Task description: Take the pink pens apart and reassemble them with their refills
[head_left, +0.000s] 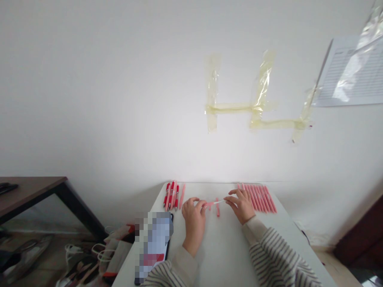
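Over the white table (221, 247), my left hand (193, 217) is closed on the pink end of a thin pen part (214, 203). My right hand (241, 204) pinches the white end of the same piece, so it spans both hands. A short pink pen piece (218, 208) lies on the table just below it. A group of red and pink pens (172, 195) lies at the far left of the table. A row of several pink pen barrels (260, 197) lies at the far right, beside my right hand.
A phone or tablet (154, 243) lies at the table's left edge. A dark wooden table (30, 193) stands to the left, with bags and cables (89, 259) on the floor. Yellowed tape (239, 107) and a paper sheet (350, 75) are on the wall.
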### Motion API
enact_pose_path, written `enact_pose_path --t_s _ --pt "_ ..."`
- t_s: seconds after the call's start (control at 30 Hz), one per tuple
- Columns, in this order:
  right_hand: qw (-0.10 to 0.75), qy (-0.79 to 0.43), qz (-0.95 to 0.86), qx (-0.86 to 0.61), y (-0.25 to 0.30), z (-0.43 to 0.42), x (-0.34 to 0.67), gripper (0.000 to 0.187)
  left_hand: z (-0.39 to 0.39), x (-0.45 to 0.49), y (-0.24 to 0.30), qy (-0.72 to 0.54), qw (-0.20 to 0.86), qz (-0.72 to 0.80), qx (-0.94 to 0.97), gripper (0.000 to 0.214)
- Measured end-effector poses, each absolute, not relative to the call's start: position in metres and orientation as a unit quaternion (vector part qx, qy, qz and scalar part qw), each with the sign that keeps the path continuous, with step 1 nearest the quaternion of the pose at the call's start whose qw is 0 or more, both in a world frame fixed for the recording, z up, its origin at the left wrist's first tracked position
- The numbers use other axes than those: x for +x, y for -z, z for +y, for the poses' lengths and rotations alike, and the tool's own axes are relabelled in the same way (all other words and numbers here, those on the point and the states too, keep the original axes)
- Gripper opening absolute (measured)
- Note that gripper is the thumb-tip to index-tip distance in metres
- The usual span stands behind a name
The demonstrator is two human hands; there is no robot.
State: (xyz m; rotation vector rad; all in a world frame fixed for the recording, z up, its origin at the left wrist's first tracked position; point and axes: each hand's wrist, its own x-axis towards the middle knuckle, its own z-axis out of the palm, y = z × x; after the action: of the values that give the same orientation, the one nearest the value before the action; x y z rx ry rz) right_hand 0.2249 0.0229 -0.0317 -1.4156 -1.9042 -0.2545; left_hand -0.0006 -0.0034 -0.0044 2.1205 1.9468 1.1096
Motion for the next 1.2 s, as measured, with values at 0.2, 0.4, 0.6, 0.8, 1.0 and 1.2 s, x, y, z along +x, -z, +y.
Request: enact_pose_path --t_s 0.2,0.4,0.6,0.8,1.0,1.2 --pt "0.392 0.119 -0.723 -0.556 0.025 0.019 0.224 0.014 -0.004 -0.003 0.003 -0.355 0.012 0.64 0.681 0.023" --pt "0.403 0.113 -0.713 -0.562 0.023 0.018 0.226 0.017 -0.004 -0.005 0.003 -0.353 0.01 0.649 0.674 0.023" --pt "0.402 0.123 -0.709 -0.566 0.022 0.017 0.226 0.017 -0.003 -0.006 0.004 -0.355 -0.009 0.644 0.678 0.021" --pt "0.4 0.137 -0.706 -0.568 0.024 0.02 0.229 0.017 -0.003 -0.006 0.006 -0.351 -0.013 0.648 0.677 0.022" --pt "0.403 0.129 -0.723 -0.546 0.021 0.02 0.23 0.018 -0.002 -0.004 0.006 -0.353 -0.013 0.641 0.681 0.019" --pt "0.419 0.148 -0.72 -0.533 0.01 0.012 0.224 0.018 -0.003 -0.001 0.006 -0.361 0.012 0.638 0.681 0.019"
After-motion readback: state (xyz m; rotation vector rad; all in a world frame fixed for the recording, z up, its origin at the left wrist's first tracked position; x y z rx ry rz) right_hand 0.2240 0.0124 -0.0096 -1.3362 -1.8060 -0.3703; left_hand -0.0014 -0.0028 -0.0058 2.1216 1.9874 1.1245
